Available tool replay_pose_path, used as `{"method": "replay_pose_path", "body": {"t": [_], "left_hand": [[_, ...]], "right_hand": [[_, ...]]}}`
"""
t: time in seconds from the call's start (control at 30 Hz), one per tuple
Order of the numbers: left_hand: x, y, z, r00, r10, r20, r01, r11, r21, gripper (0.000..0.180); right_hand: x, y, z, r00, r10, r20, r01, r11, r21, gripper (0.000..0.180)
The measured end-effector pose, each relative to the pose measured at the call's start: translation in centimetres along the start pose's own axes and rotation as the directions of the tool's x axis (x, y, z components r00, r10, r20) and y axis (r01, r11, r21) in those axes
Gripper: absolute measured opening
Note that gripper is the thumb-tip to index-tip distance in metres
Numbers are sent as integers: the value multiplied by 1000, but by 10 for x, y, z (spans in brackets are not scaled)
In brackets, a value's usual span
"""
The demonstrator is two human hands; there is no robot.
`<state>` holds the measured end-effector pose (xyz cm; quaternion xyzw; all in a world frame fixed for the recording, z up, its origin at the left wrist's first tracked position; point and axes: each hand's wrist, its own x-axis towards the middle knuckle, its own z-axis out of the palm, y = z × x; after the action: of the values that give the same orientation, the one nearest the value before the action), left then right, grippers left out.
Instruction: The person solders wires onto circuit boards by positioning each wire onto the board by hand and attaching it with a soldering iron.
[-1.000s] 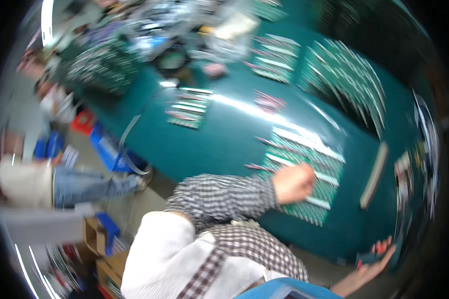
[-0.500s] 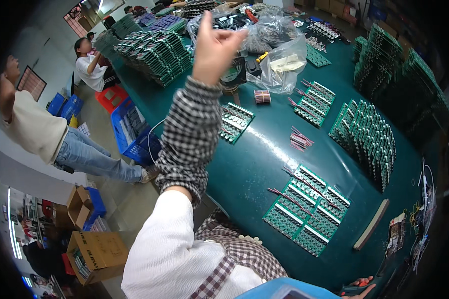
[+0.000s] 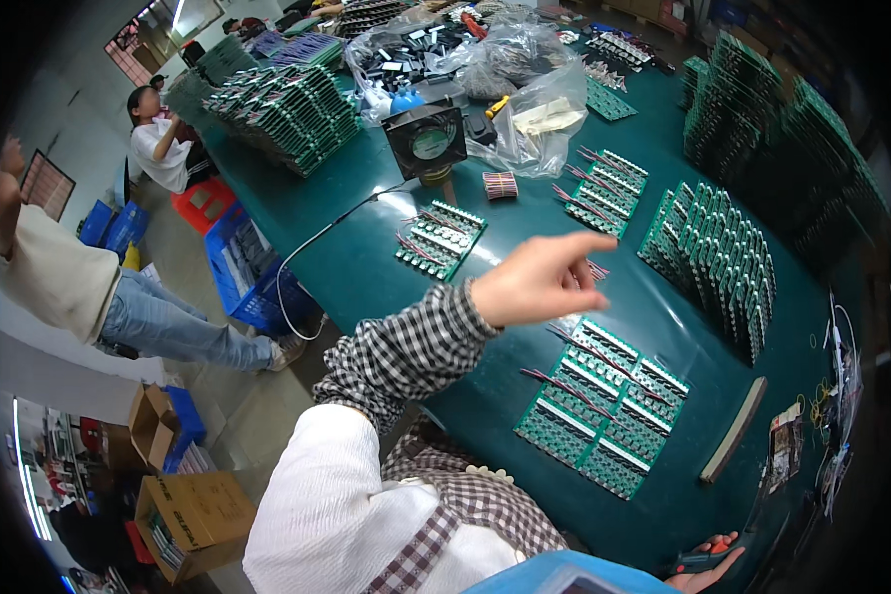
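My left hand point(image 3: 543, 280) reaches across the table, its index finger and thumb held apart with nothing visible between them. Behind its fingertips shows a little of a bundle of short red and dark wires point(image 3: 598, 270). Just nearer to me lies a panel of green circuit boards point(image 3: 604, 408) with white strips, and a few red and dark wires rest on it. At the lower right edge, my right hand point(image 3: 708, 566) is closed round a tool with a dark and red handle point(image 3: 701, 560); its kind cannot be made out.
A small black fan point(image 3: 426, 141) stands beyond a wired board point(image 3: 444, 241). Two wire-topped boards point(image 3: 606, 193) and leaning board stacks point(image 3: 718, 259) are to the right. Bags of parts point(image 3: 530, 94) lie at the back. A wooden strip point(image 3: 734, 431) is near my right. People are at left.
My left hand has come down from above the far side of the table, toward me and to the right. The fan it partly covered now shows fully. My right hand stays at the lower right.
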<state>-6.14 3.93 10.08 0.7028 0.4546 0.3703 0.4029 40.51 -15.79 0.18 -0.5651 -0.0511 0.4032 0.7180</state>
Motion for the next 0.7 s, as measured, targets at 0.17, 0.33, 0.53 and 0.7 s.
{"method": "replay_pose_path", "body": {"t": [0.17,0.33,0.53,0.7], "left_hand": [[5,-13,31,986,42,161,-43,999,7,60],[7,-5,-8,995,-6,-97,5,1000,-9,75],[46,57,-135,661,297,-689,-213,955,207,68],[39,18,-23,928,261,-266,-274,962,-11,43]], "right_hand": [[-16,-1,19,988,-96,-119,84,990,-110,34],[-1,6,2,996,-21,-82,13,995,-96,31],[12,26,-18,957,-288,32,289,937,-195,33],[-14,1,-3,981,-161,-104,154,985,-73,44]]}}
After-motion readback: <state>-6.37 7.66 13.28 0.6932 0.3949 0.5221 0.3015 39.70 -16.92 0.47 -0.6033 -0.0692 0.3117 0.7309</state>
